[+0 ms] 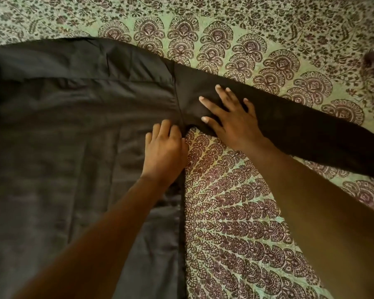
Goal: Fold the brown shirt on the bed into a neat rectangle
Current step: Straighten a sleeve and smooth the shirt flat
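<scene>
Pressed flat, fingers spread: right hand (231,117) on the upper part of the sleeve (311,130), just beside the shoulder seam. Left hand (164,147) at the armpit corner, fingers curled onto the cloth there, apparently pinching it, though the fingertips are hidden. Brown shirt (74,126) spread out on the left of the patterned bedspread (235,212), sleeve stretched out to the right, well across the bed.
</scene>
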The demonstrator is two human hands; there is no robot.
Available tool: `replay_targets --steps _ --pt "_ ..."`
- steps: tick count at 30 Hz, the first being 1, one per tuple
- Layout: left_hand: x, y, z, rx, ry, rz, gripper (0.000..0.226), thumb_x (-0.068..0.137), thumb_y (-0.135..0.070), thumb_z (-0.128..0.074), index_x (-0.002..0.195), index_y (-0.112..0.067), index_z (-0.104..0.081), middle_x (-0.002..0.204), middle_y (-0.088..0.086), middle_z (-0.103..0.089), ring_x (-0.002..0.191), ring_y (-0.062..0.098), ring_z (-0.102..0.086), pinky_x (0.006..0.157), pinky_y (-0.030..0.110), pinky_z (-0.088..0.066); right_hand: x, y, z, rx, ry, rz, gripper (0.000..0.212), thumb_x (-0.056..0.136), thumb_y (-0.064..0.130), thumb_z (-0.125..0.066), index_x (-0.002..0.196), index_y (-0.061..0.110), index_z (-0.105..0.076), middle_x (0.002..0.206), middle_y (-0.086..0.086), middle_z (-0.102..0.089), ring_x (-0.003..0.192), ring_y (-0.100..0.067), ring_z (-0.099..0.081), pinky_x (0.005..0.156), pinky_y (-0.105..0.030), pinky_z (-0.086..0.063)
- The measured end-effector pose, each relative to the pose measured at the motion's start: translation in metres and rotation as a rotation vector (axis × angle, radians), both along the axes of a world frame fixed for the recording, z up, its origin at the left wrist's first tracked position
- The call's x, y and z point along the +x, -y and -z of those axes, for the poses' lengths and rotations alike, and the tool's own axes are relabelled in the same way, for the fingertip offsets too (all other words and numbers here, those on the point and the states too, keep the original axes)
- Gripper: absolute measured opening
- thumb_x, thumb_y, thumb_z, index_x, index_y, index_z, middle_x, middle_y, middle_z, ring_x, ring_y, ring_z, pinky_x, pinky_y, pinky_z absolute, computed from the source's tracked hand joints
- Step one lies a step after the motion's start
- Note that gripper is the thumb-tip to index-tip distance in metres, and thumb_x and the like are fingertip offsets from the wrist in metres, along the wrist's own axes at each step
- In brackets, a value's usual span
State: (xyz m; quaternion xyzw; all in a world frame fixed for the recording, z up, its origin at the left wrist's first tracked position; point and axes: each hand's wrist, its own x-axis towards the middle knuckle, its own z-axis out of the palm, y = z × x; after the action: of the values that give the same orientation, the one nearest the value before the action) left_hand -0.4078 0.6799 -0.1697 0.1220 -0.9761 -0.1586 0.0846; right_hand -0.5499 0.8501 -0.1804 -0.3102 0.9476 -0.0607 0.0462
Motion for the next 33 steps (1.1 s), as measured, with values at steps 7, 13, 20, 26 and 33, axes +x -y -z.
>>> replay_targets --steps 7,13,20,26,33 --pt "0.003 0.013 -0.005 0.073 -0.057 0.031 0.019 0.097 -0.029 -0.053 0.098 -0.014 -0.065 0.108 0.005 -0.054 0.101 0.026 -0.050 0.083 0.042 -0.038 -0.003 0.018 -0.013 -0.034 0.026 0.105 0.061 0.102 0.068 -0.024 0.159 0.046 -0.019 0.172 -0.008 -0.007 0.159 -0.031 -0.003 0.121 -0.066 -0.014" --pt "-0.016 0.024 0.012 -0.036 0.106 0.062 0.049 0.106 -0.042 -0.036 0.154 -0.033 -0.036 0.166 -0.003 -0.028 0.150 0.024 -0.027 0.111 0.049 -0.028 -0.001 0.040 0.000 -0.028 0.040 0.020 0.058 0.103 0.064 -0.025 0.159 0.049 -0.018 0.173 -0.005 -0.003 0.159 -0.030 -0.002 0.122 -0.063 -0.016" --pt "-0.023 0.019 0.009 -0.049 0.203 0.061 0.051 0.104 -0.052 -0.025 0.154 -0.055 -0.018 0.171 -0.008 -0.011 0.152 0.025 -0.017 0.112 0.056 -0.023 0.004 -0.013 -0.001 0.035 0.033 0.171 0.071 0.090 0.086 -0.018 0.155 0.060 -0.004 0.173 0.001 0.003 0.160 -0.028 0.000 0.123 -0.063 -0.010" --pt "-0.049 -0.018 0.001 -0.116 0.119 0.137 0.055 0.104 -0.045 -0.026 0.156 -0.031 -0.036 0.171 -0.001 -0.015 0.157 0.025 -0.013 0.120 0.055 -0.018 0.009 -0.075 -0.004 0.101 0.024 0.265 0.070 0.090 0.087 -0.014 0.154 0.062 0.000 0.173 0.001 0.004 0.159 -0.031 0.003 0.120 -0.069 -0.007" --pt "-0.096 -0.100 0.005 -0.065 0.226 0.277 0.059 0.104 -0.051 -0.025 0.161 -0.039 -0.015 0.173 0.004 0.000 0.159 0.028 -0.003 0.127 0.053 -0.009 0.009 -0.156 -0.007 0.097 0.003 0.442 0.061 0.098 0.075 -0.011 0.156 0.058 -0.006 0.173 -0.009 -0.005 0.159 -0.036 0.005 0.117 -0.074 -0.009"
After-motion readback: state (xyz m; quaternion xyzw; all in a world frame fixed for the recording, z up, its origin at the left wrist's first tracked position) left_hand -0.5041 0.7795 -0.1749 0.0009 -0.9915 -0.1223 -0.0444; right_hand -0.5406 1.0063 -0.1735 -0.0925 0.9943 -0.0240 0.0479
